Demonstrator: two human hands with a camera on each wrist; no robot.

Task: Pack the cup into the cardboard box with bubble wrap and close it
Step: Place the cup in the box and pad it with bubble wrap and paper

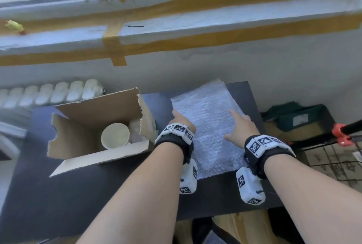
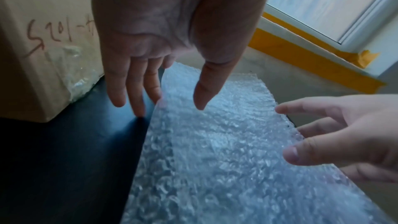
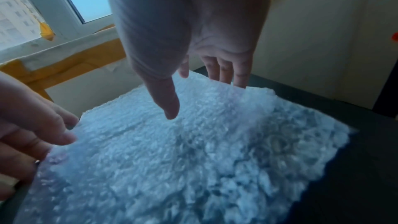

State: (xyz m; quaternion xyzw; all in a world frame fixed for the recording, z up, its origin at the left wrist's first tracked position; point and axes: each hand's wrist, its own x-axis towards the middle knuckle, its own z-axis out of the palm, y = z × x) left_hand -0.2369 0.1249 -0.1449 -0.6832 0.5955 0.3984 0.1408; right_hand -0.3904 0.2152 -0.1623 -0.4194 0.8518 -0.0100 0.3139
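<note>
An open cardboard box (image 1: 82, 134) stands on the dark table at the left, flaps up. A pale cup (image 1: 115, 136) lies inside it beside some clear wrap. To the right, a sheet of bubble wrap (image 1: 207, 126) lies flat on the table. My left hand (image 1: 181, 119) reaches over the sheet's left edge with straight fingers (image 2: 137, 91), thumb above the wrap. My right hand (image 1: 240, 126) is spread over the sheet's right part, fingers (image 3: 224, 71) at its far edge, holding nothing. In the left wrist view the box wall (image 2: 43, 48) bears red writing.
The dark table (image 1: 78, 194) stands against a wall under a window sill with yellow tape (image 1: 115, 47). A white radiator (image 1: 49, 93) is behind the box. Right of the table lie a green item (image 1: 293, 116) and a black pole with an orange clamp (image 1: 340, 134).
</note>
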